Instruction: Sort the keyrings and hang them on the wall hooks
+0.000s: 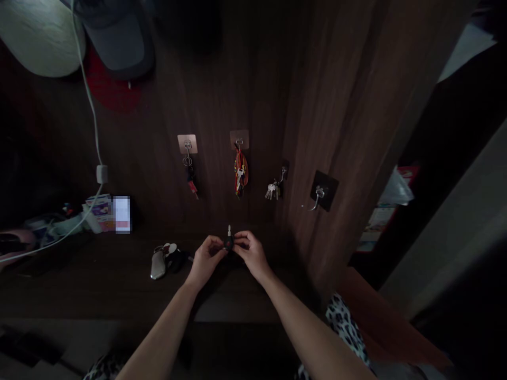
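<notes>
Between my two hands, above the dark wooden shelf (130,295), is a key with a black head (228,243), its metal blade pointing up and away from me. My left hand (205,258) pinches the head from the left. From the other side, the fingertips of my right hand (252,254) close on the same head. To the left of my left hand, a bunch of keys with a silver fob (158,264) lies on the shelf, with a dark fob beside it.
Hooks on the back panel hold a red-tagged key ring (191,182), keys on a colourful cord (240,174) and a silver key bunch (272,189). A bare hook (319,195) sits on the side panel. A white cable (90,100) hangs at left near small boxes (101,211). Caps (114,45) hang above.
</notes>
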`<action>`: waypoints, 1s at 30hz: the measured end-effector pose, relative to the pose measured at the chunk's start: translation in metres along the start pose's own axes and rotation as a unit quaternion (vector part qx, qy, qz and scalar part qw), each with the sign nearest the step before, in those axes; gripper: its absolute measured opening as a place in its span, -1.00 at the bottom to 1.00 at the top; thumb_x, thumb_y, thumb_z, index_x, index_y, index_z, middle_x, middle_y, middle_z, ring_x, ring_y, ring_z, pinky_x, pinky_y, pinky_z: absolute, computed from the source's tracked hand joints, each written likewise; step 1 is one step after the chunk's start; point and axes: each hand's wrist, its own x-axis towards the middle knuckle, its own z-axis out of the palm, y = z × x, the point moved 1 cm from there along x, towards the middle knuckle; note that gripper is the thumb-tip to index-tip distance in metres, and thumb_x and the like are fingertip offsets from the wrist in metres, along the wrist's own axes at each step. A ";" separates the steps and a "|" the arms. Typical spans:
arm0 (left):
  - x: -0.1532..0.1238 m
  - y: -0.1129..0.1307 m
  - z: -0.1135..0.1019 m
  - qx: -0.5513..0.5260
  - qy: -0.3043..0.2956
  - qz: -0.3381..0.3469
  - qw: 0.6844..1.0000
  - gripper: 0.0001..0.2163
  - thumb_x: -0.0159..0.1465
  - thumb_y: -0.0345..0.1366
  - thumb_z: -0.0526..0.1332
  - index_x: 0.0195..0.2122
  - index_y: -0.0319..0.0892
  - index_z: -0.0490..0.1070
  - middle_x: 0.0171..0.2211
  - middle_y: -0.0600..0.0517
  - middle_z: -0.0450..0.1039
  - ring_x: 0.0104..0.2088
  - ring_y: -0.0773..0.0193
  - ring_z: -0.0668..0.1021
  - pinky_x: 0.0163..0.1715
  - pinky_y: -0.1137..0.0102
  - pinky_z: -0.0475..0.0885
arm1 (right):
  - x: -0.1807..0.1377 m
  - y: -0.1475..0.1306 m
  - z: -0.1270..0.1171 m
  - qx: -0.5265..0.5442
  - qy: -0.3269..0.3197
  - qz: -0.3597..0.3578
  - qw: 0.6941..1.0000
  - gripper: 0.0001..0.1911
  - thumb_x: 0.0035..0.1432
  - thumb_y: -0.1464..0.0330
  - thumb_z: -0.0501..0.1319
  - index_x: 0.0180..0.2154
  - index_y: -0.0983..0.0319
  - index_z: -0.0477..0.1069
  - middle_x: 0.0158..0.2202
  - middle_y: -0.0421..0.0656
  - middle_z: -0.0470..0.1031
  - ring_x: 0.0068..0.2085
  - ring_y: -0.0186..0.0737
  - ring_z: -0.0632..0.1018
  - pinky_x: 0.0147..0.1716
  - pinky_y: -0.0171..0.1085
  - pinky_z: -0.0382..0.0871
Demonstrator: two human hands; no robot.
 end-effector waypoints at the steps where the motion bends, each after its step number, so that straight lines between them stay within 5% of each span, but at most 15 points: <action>1: 0.000 -0.001 0.001 -0.007 0.000 0.001 1.000 -0.80 0.05 -0.24 0.22 -0.34 -0.17 0.26 -0.40 0.08 0.41 -0.36 0.34 0.49 -0.32 0.43 0.41 | 0.000 0.000 0.000 0.018 -0.004 0.014 1.000 -0.64 -0.17 0.28 0.32 -0.27 0.20 0.35 -0.42 -0.21 0.51 -0.34 -0.24 0.52 -0.31 -0.27 0.35; 10: -0.002 0.005 -0.001 0.047 -0.019 0.036 0.998 -0.54 0.10 -0.29 0.18 0.07 -0.05 0.19 -0.32 0.11 0.40 -0.30 0.38 0.49 -0.22 0.45 0.39 | -0.002 -0.005 0.001 0.083 -0.013 0.075 0.994 -0.75 -0.21 0.29 0.32 -0.38 0.22 0.48 -0.36 -0.18 0.55 -0.28 -0.21 0.52 -0.18 -0.21 0.32; 20: -0.004 0.011 -0.002 0.114 -0.046 0.022 0.992 -0.77 0.15 -0.19 0.14 -0.19 -0.11 0.41 -0.34 0.06 0.49 -0.32 0.30 0.51 -0.28 0.41 0.40 | 0.003 -0.017 -0.013 0.187 0.057 0.019 0.981 -0.77 -0.11 0.26 0.29 -0.36 0.22 0.45 -0.33 -0.15 0.53 -0.27 -0.23 0.49 -0.24 -0.25 0.33; 30: -0.001 0.010 0.000 0.113 -0.067 -0.041 0.991 -0.77 0.14 -0.16 0.09 -0.27 -0.12 0.43 -0.43 0.09 0.50 -0.42 0.30 0.52 -0.36 0.42 0.38 | 0.000 -0.045 -0.035 0.402 0.099 0.004 0.910 -0.88 -0.12 0.35 0.32 -0.43 0.18 0.45 -0.53 -0.31 0.35 -0.43 -0.41 0.39 -0.31 -0.32 0.33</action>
